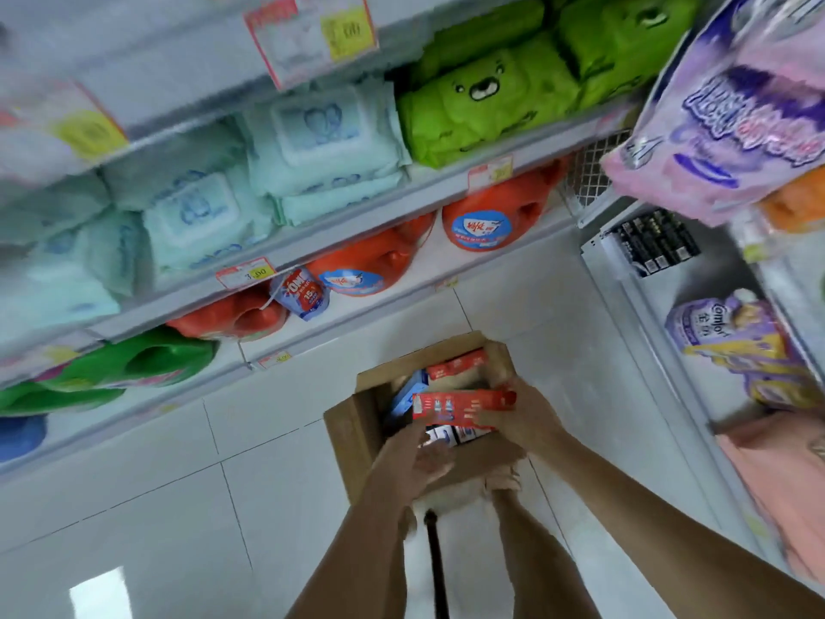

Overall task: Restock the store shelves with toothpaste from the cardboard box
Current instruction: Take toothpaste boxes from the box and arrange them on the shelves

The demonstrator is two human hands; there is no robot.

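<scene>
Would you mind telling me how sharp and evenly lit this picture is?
Head view: wide-angle bows the shelf edges; the upper price tag is blurred; the red toothpaste box in the right hand reads sharper; even light, one bright reflection on the floor tiles.
</scene>
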